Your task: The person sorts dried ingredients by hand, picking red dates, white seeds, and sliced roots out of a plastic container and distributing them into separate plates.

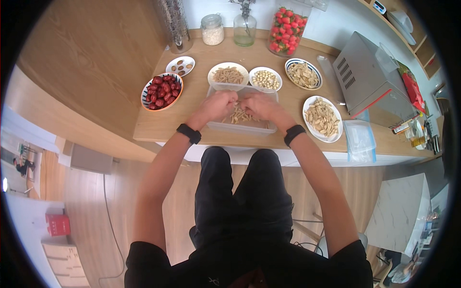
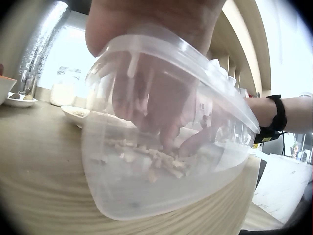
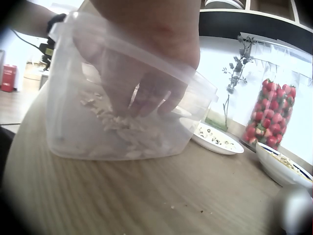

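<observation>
A clear plastic box (image 1: 266,128) stands near the table's front edge, with short pale beige strips (image 1: 238,115) loose on its bottom. My left hand (image 1: 221,104) reaches over its left side, fingers curled down inside. From the right, my right hand (image 1: 260,105) reaches in too, its fingertips close to the left hand's. Through the cloudy wall in the left wrist view, the left fingers (image 2: 168,134) hang just over the strips. The right fingers (image 3: 146,100) show the same way in the right wrist view. I cannot tell whether either hand pinches a strip.
Behind the box are a plate of beige sticks (image 1: 227,75) and a plate of lotus seeds (image 1: 265,79). Red dates (image 1: 163,92) fill a bowl at left. Plates of pale slices (image 1: 322,116) and a grey appliance (image 1: 367,79) stand right; a strawberry container (image 1: 286,31) is behind.
</observation>
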Demonstrator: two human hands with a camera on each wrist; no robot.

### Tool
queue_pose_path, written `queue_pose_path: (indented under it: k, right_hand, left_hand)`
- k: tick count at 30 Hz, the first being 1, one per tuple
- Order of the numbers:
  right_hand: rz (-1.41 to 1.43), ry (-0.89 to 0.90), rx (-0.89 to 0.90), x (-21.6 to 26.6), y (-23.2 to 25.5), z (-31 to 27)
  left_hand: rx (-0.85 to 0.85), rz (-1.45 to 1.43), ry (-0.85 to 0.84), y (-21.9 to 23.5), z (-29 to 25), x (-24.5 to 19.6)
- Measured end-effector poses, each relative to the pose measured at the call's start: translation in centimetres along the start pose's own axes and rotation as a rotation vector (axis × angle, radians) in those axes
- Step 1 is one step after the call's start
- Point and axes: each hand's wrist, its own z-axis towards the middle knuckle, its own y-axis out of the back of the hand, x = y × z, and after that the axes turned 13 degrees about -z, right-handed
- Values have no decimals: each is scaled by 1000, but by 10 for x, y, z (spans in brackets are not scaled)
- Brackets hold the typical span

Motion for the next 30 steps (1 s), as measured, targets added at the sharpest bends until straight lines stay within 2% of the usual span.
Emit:
queue_pose_path:
  k: [1,3,4,6,7,11,13,14,16,17,19,20,22,24,26,27,29,30]
  right_hand:
    - [12,-10,51,-2,-2,1]
    - [34,-41,40,1,-2,0]
    - [55,-71,31,2,-1,0]
    - [54,-67,29,2,0,0]
    - [55,-62,29,2,0,0]
    - [61,-28,-8,3,2,-2]
    - [88,-24,-16,1,0,-2]
    - [83,-23,-17,0,-2,-1]
    - [97,-15,-15,-2,-5,-1]
    - [93,-14,-16,-3,-7,-1]
    - [96,-22,-35,-4,-12,1]
    - [95,-21,-37,-4,-11,1]
    - [98,-10,-53,-2,-7,0]
    - [99,-42,8,0,-3,0]
    - [94,-66,69,1,-1,0]
    - [95,-62,45,1,-1,0]
    - [89,-52,22,5,5,0]
    - [164,-116,-13,8,12,-1]
  left_hand:
    - [0,1,-2,-1,1,3]
    - [-58,-402,70,0,5,9]
    - [-58,-401,66,3,8,12]
    - [-132,-667,109,10,15,20]
    - [-205,-687,80,14,22,23]
    - [-204,-603,146,47,54,22]
    - [-253,-613,237,58,73,31]
    - [-257,-614,234,60,77,28]
    - [-458,-547,194,61,85,21]
    - [-461,-548,191,60,88,28]
    - [-510,-252,77,56,92,49]
    - [-511,-249,75,55,88,43]
    - [-403,-285,-25,42,65,20]
    - [-109,-252,-139,29,44,6]
    - [148,-170,-138,14,27,5]
    - [144,-169,-138,6,18,7]
    - [264,64,-111,-8,5,11]
    - [258,65,-113,-12,3,14]
